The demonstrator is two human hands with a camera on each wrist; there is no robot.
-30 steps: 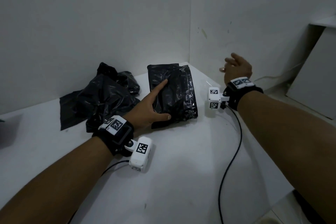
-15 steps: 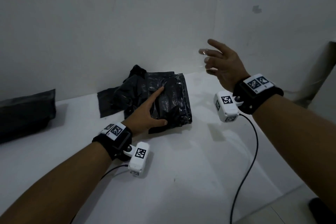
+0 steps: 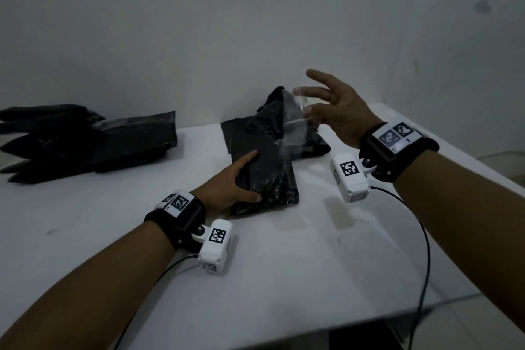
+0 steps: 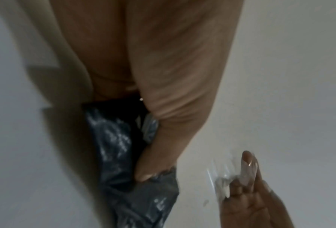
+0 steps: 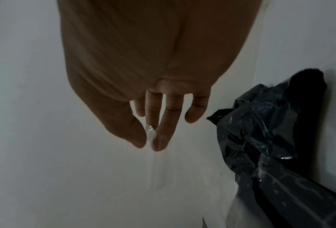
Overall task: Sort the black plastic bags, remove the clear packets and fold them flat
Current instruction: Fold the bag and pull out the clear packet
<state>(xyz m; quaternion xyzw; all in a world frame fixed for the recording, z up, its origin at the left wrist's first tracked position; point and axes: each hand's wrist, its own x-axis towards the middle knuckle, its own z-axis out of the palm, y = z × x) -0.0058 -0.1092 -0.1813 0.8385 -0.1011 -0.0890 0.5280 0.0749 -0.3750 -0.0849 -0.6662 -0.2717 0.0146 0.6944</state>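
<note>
Plastic dominates the white table: a folded black bag lies near its middle, and behind that sits a crumpled heap of black bags close to the wall. The left hand rests on the near left edge of the folded black bag, fingers laid straight along its side and thumb pressed onto its front corner; the left wrist view shows the thumb bearing down on the wrinkled film. The right hand is raised above the table, just right of the crumpled heap, and pinches a clear packet between thumb and a fingertip while the other fingers fan out. From the right wrist, the pinch is plain: a sliver of the clear packet sits between the thumb and one finger. The transparent sheet hangs down from that pinch in front of the crumpled heap, its lower end reaching toward the top of the folded black bag; whether it touches the bag cannot be told. Well apart, at the far left of the table, a flat stack of black bags lies against the wall. Thin black cables trail from the wrist cameras across the tabletop.
</note>
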